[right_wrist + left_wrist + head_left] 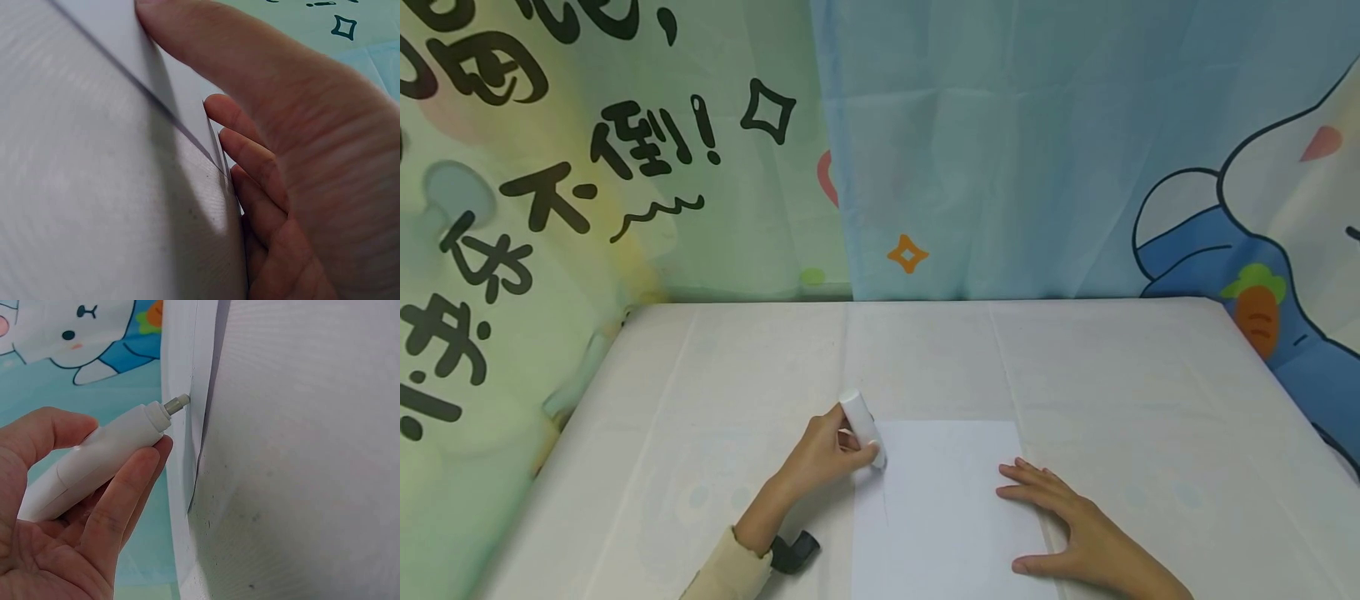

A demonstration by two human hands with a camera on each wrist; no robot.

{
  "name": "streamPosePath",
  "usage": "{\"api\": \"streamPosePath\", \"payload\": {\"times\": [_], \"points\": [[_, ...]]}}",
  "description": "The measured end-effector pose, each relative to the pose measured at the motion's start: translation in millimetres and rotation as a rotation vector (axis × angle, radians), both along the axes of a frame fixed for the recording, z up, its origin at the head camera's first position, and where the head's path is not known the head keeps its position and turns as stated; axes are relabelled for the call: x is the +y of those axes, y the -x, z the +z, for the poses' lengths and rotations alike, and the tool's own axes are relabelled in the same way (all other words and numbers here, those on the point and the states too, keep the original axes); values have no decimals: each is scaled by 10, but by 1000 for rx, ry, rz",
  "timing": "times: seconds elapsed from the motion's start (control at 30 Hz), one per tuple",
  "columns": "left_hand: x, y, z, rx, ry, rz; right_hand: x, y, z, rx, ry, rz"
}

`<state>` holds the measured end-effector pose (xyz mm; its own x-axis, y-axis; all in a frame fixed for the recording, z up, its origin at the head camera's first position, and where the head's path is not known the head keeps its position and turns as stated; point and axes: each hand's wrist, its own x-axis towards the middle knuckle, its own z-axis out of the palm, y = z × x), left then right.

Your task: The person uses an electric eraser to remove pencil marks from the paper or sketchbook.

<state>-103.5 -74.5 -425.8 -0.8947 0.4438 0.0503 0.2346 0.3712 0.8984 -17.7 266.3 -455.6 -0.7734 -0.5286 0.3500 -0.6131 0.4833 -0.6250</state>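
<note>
My left hand [822, 452] grips a white electric eraser [860, 422] between thumb and fingers, tilted over the upper left edge of a sheet of white paper [955, 508]. In the left wrist view, a metal collet with a small pale eraser tip [182, 400] sticks out of its barrel, right at the paper's surface. A faint thin line [886, 506] shows on the sheet below it. At the sheet's right edge, my right hand [1078, 529] rests with fingers and thumb spread, holding nothing. Its thumb [206, 37] and fingertips lie on the paper in the right wrist view.
A pale cloth [737, 375] with faint creases covers the table. Behind it hangs a printed curtain [985, 167] with a cartoon animal and large characters. A black wrist device [796, 552] sits at the left sleeve [732, 569].
</note>
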Motion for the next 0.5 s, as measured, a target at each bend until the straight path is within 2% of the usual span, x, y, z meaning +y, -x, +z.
{"api": "streamPosePath", "payload": {"times": [0.5], "points": [[5, -10, 24, -20, -13, -12, 5, 10, -19, 18, 20, 12]]}}
